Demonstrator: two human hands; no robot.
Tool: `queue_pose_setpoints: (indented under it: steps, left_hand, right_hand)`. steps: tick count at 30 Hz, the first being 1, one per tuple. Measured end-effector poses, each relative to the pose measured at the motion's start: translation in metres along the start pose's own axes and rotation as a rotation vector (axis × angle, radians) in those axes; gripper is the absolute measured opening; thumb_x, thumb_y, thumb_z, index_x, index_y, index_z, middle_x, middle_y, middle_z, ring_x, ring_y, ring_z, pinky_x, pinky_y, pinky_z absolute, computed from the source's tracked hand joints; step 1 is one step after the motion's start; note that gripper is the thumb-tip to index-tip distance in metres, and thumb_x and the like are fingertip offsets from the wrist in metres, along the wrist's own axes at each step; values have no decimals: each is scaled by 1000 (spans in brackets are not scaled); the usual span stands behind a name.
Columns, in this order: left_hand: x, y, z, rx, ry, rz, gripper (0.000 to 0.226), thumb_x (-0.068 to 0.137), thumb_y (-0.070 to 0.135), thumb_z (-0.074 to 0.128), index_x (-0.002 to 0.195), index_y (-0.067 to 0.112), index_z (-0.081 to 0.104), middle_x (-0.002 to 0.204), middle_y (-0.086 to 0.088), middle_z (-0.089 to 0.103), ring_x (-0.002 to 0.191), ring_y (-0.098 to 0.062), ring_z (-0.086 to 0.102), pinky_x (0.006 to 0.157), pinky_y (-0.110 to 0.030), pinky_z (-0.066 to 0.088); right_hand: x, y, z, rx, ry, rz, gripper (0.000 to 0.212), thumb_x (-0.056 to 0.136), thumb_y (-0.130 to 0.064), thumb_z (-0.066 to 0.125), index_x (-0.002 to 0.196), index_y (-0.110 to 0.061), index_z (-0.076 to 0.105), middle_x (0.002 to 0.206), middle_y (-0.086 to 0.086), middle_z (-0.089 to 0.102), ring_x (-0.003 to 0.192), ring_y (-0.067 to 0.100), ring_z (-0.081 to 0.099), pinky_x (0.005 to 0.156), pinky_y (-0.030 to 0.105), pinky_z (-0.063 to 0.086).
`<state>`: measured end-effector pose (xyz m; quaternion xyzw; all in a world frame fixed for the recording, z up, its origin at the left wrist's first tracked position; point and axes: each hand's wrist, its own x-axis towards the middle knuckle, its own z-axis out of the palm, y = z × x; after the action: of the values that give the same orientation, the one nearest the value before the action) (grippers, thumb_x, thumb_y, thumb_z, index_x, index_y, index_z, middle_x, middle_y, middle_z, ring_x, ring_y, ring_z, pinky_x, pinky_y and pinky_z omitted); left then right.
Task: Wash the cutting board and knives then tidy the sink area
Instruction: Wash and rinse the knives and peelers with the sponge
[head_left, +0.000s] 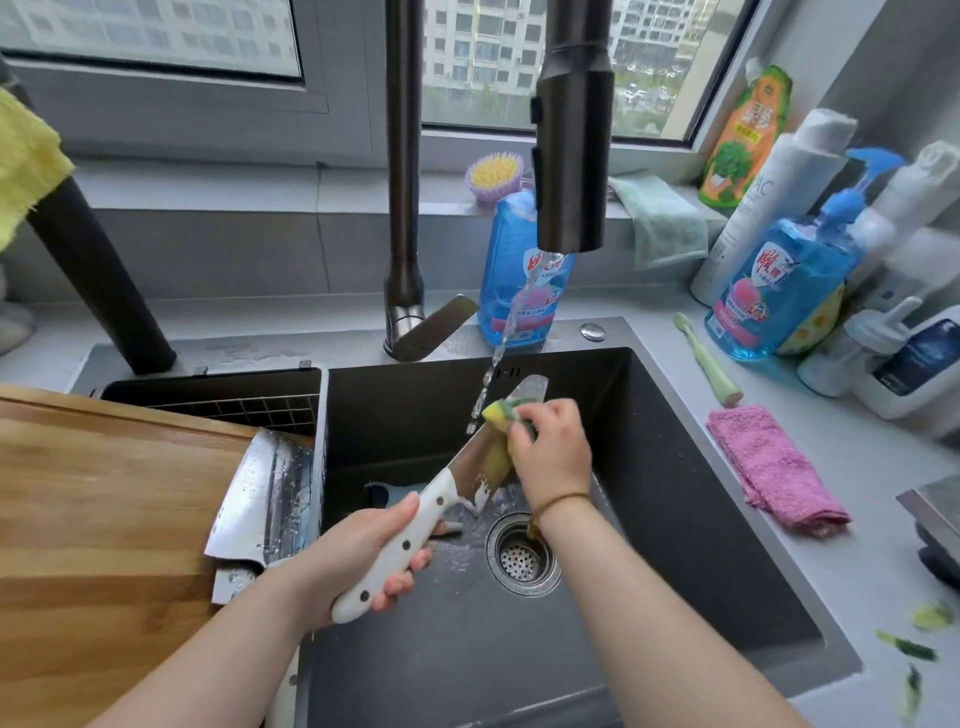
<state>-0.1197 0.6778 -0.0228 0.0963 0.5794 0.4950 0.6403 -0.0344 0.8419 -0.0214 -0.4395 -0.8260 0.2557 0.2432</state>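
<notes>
My left hand (358, 556) grips the white handle of a knife (410, 535) over the dark sink (675, 467), blade pointing up and away under the running water. My right hand (550, 452) holds a yellow-green sponge (498, 436) wrapped round the blade. A wooden cutting board (104, 519) lies across the left side. Two wet steel cleavers (260, 499) rest against its right edge beside the sink's drain basket. A grey-blue object lies on the sink floor behind the knife, partly hidden.
The faucet (571, 156) pours water above the sink. Blue soap bottles (779, 291), other bottles, a green brush (709, 361) and a pink cloth (774, 467) sit on the right counter. Green peel scraps (914, 639) lie at the front right. The drain strainer (522, 558) is in mid-sink.
</notes>
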Motion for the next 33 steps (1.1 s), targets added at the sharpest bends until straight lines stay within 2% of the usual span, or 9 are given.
queue_pose_setpoints:
  steps: [3, 7, 10, 16, 23, 26, 30, 31, 33]
  left_hand:
    - [-3, 3, -2, 25, 16, 7, 41, 97, 38, 34, 103, 5, 58, 55, -2, 48, 33, -8, 38, 29, -14, 31]
    - [2, 11, -6, 4, 57, 36, 42, 95, 39, 35, 103, 4, 56, 54, -2, 49, 33, -8, 39, 29, -15, 32]
    - [4, 10, -11, -17, 69, 32, 43, 94, 40, 36, 107, 3, 54, 54, -2, 49, 34, -8, 41, 29, -16, 34]
    - [0, 11, 2, 6, 49, 25, 46, 96, 42, 33, 104, 3, 56, 55, -3, 49, 34, -8, 40, 29, -15, 33]
    - [5, 19, 2, -16, 107, 66, 43, 97, 40, 31, 102, 5, 56, 55, -3, 48, 34, -9, 39, 29, -15, 32]
    - [0, 20, 6, 141, 127, 73, 36, 98, 36, 35, 101, 7, 55, 58, -2, 49, 36, -9, 40, 32, -17, 33]
    - [-1, 25, -2, 660, 309, 253, 25, 94, 33, 46, 72, 24, 55, 59, 3, 51, 43, -11, 43, 42, -21, 35]
    - [0, 25, -6, 764, 364, 298, 21, 92, 35, 49, 73, 29, 55, 59, 6, 51, 46, -9, 44, 47, -23, 35]
    - [-1, 26, -7, 930, 469, 321, 7, 88, 40, 54, 89, 36, 59, 68, 12, 56, 59, -7, 50, 54, -23, 35]
  right_hand:
    - [25, -1, -11, -57, -9, 77, 29, 93, -25, 49, 116, -12, 60, 118, 8, 47, 102, 19, 52, 75, 20, 35]
    - [0, -17, 2, -85, -173, -53, 27, 92, -25, 50, 113, -12, 62, 115, 7, 48, 96, 19, 54, 72, 17, 32]
    - [-20, -24, 11, -51, -281, -128, 26, 93, -26, 50, 108, -9, 62, 112, 6, 48, 84, 13, 49, 71, 18, 36]
    - [22, -18, -7, 1, -100, 104, 28, 94, -24, 47, 114, -7, 59, 119, 10, 47, 97, 20, 53, 76, 22, 37]
    - [-18, -22, 10, 31, -260, -62, 25, 91, -25, 52, 106, -7, 60, 100, 0, 40, 82, 8, 42, 67, 15, 34]
    - [8, -15, -4, 107, -156, 72, 26, 92, -22, 52, 110, -5, 61, 111, 9, 48, 87, 10, 43, 73, 18, 35]
    - [28, -4, -23, 158, 111, 148, 26, 92, -17, 52, 113, -4, 61, 120, 13, 45, 90, 9, 40, 74, 11, 30]
    - [27, -3, -24, 156, 139, 126, 26, 91, -15, 53, 113, -3, 61, 119, 13, 44, 91, 10, 41, 74, 8, 29]
    - [19, -5, -20, 111, 102, 9, 24, 88, -12, 57, 109, -2, 64, 116, 14, 45, 98, 19, 47, 79, 9, 29]
